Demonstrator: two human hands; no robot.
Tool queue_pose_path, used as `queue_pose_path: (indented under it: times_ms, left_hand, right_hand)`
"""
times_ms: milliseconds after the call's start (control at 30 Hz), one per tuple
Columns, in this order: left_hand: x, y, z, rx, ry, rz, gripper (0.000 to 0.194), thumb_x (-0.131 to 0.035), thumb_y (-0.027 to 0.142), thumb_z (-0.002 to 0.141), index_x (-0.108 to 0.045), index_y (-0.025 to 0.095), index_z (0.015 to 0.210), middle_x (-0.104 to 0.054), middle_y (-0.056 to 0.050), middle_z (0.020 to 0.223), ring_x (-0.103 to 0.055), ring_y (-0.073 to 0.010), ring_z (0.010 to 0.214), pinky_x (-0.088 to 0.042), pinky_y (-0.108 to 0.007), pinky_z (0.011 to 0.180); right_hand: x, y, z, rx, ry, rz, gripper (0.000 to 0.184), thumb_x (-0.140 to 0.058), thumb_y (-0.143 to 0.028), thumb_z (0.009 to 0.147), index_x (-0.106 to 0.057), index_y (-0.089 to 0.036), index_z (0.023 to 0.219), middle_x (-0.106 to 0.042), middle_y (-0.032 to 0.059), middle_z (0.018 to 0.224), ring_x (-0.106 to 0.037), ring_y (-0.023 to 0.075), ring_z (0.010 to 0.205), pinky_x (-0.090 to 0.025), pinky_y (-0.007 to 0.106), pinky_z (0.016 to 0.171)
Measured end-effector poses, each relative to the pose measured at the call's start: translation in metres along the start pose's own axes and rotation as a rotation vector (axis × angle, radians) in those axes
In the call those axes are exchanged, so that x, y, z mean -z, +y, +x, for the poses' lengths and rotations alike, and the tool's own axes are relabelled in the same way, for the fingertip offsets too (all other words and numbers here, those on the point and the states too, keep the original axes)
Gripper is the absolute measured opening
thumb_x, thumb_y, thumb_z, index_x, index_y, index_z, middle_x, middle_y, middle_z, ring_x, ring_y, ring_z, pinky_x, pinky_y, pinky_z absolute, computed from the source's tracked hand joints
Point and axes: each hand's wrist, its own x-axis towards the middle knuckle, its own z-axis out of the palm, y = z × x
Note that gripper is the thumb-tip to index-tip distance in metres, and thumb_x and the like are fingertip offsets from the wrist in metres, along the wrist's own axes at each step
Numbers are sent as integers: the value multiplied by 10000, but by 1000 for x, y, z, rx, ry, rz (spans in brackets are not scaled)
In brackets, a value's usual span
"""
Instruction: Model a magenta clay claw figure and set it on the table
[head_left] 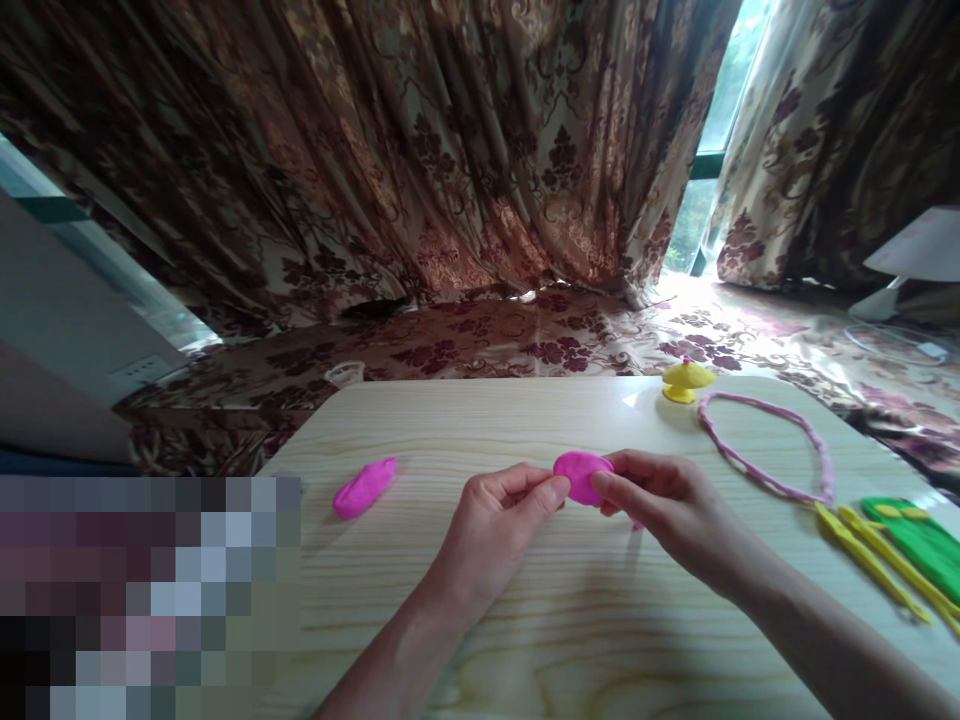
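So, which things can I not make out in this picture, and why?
All in the head view:
- Far side of pink disc: faces away.
- Small pink bit: partly behind right hand.
- Green slab: cut by right edge.
- Lower left area: covered by pixel blocks.

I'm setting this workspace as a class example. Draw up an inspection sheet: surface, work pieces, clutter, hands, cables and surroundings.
Surface: pale wood-grain table, glare near the far edge.
Work pieces: flattened pink disc held above the table; pink lump lying to the left.
Clutter: on the right, yellow piece with pink tip, twisted pink loop, yellow tools and green piece.
Hands: left hand and right hand pinch opposite sides of the disc.
Cables: pale cord with white end near the lamp, off the table.
Surroundings: patterned curtains, partly exposed window; lower-left area pixelated, unreadable.
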Motion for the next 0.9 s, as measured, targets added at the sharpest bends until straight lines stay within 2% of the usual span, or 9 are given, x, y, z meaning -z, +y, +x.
queue_pose_path:
  times_ms: [300,433,600,700,800,900]
  left_hand:
    - [-1,-4,1,40,-31,-58,244,-599,337,778,-690,162,922,-690,-43,846,-590,-193,861,-426,-279,799]
    - [-2,-3,0,51,-16,-71,229,-597,340,782,-664,146,883,-669,-35,809,-581,-161,795,-432,-265,760]
    - [-3,-1,-1,65,-38,-78,152,-607,279,781,-622,131,815,-652,-22,753,-578,-131,740,-434,-237,715]
    - [-6,2,-2,53,-82,-136,141,-604,253,788,-630,128,847,-674,-36,790,-595,-132,766,-445,-238,741]
    - [-9,7,-3,25,-123,-212,195,-620,246,780,-647,143,943,-689,-47,891,-606,-155,871,-447,-255,817]
    - [-11,9,-4,-26,-116,-220,198,-615,232,786,-675,150,956,-691,-57,937,-594,-186,951,-436,-287,876]
  right_hand:
    - [-1,2,1,-10,6,6,208,-590,-353,797,-679,-175,859,-614,-2,676,-524,117,638,-372,184,515]
    - [1,-1,0,8,-34,-39,220,-558,-367,815,-680,-186,840,-615,1,693,-517,127,622,-367,201,504]
    - [3,-5,-2,80,-2,-34,233,-558,-359,822,-665,-217,972,-665,14,799,-569,163,714,-418,221,575]
    - [2,-4,-2,96,-19,59,173,-582,-320,813,-672,-207,907,-667,14,765,-574,153,693,-413,213,560]
    - [0,-5,-2,95,40,128,121,-620,-303,789,-669,-203,835,-645,-2,719,-547,128,656,-396,201,544]
    - [-2,-7,-3,91,62,158,137,-630,-325,784,-651,-189,789,-607,-12,696,-512,113,657,-385,201,559]
